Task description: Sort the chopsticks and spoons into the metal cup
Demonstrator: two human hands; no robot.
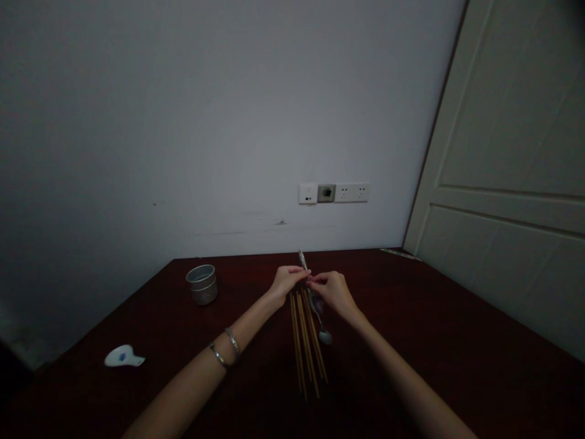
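Observation:
Both of my hands meet near the middle of the table, fingertips pinched together. Between the fingers of my left hand [289,280] is the ornate, silvery handle of a spoon [302,259], pointing up toward the wall. My right hand [333,289] pinches the same handle from the other side, just below. Under the fingers a shiny part shows dimly, partly hidden by my right hand. Another metal spoon's bowl [325,337] lies lower, close to several wooden chopsticks [307,347]. The chopsticks lie roughly side by side, pointing toward me.
A grey metal cup [203,291] stands upright at the back left of the dark red table [247,390]. A white spoon rest [123,356] with a blue mark lies at the left. Wall sockets [351,192] sit behind, and a pale door [507,183] borders the right side.

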